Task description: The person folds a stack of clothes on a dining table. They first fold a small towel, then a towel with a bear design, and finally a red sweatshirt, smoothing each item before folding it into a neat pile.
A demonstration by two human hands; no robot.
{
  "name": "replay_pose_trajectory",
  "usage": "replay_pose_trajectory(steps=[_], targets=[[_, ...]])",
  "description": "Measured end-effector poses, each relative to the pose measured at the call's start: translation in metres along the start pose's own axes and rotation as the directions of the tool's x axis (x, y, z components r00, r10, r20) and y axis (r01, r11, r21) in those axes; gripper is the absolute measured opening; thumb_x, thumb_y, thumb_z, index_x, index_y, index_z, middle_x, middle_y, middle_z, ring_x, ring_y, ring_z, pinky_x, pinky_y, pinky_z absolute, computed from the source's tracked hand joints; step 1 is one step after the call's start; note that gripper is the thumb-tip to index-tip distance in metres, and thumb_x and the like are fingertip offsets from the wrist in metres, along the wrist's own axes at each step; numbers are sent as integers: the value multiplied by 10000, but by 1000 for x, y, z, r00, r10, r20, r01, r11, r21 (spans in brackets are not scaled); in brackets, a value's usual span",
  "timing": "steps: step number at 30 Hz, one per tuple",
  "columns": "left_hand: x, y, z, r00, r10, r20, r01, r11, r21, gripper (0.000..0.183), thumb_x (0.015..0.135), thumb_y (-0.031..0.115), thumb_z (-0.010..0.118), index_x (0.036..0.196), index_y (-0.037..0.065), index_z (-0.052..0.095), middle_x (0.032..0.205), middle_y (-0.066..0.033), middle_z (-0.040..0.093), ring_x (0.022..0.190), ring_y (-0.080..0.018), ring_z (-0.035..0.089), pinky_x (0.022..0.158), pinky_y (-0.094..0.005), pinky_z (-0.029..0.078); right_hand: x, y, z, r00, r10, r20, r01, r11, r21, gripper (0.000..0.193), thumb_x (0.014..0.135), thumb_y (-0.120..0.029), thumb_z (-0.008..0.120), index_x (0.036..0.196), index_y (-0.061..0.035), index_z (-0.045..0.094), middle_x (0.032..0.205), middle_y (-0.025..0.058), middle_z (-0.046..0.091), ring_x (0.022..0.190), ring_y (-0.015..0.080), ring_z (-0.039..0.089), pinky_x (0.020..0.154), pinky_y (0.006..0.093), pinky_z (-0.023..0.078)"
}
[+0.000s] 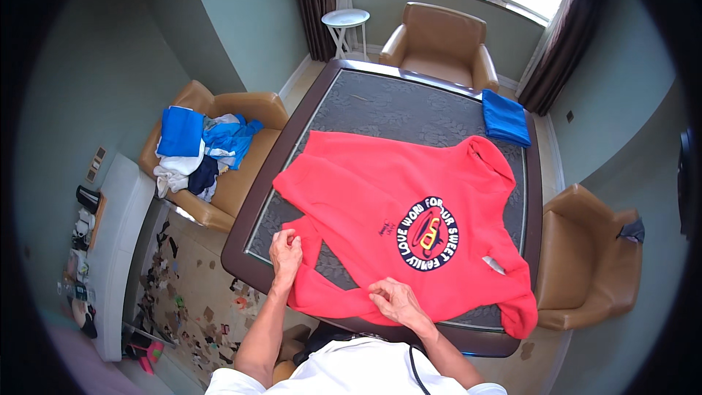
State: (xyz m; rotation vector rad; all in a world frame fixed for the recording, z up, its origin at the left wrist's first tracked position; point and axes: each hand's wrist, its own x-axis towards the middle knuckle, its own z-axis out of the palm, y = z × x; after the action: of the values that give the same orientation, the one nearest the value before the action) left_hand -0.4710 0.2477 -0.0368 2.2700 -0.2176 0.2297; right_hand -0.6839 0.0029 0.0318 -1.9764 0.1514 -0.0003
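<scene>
A red sweatshirt (380, 197) with a round dark and white print lies spread face up on the dark table (409, 102), its collar toward the near right. One sleeve is folded across the near edge. My left hand (285, 250) pinches the end of that sleeve near the table's left edge. My right hand (393, 300) presses on the sleeve and the sweatshirt's near hem, fingers curled on the fabric.
A folded blue garment (506, 118) lies at the table's far right. A tan armchair (219, 175) on the left holds a pile of blue and white clothes (196, 150). More tan armchairs stand at the far side (439, 44) and right (592, 263). A small white side table (345, 20) stands by the window.
</scene>
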Motion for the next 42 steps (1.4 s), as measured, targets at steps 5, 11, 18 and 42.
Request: replay_pose_trajectory(steps=[5,11,18,42], targets=[[65,-19,-2,995,90,-51,-90,996,7,382,872,97,720,1230,-3,630,1113,-186,651,889,-300,679,813,-404,553,43,2,53,984,-96,-150,17,889,-457,412,796,-127,751,1187,-60,642,1034,166,637,978,372,616,823,496,514],[152,-50,32,996,71,46,-68,996,-59,622,882,192,729,1424,-22,510,1350,-260,570,1066,-366,669,963,-443,523,63,25,82,938,2,-347,-221,775,-592,369,719,-82,705,1084,-72,648,959,165,614,925,384,612,762,510,512],[181,-82,45,920,-38,391,114,978,-173,341,862,215,762,1119,3,692,987,-211,736,957,-370,717,849,-428,561,58,17,93,933,24,-360,-227,815,-533,227,706,-102,671,926,-52,691,800,175,638,799,391,650,680,520,524],[55,-92,-95,916,-119,383,140,990,-29,167,846,140,762,909,28,657,684,-127,663,631,-282,661,614,-408,514,-2,-26,73,934,354,-44,-317,769,-555,193,734,-144,682,913,-74,675,828,167,685,868,389,665,749,492,522]])
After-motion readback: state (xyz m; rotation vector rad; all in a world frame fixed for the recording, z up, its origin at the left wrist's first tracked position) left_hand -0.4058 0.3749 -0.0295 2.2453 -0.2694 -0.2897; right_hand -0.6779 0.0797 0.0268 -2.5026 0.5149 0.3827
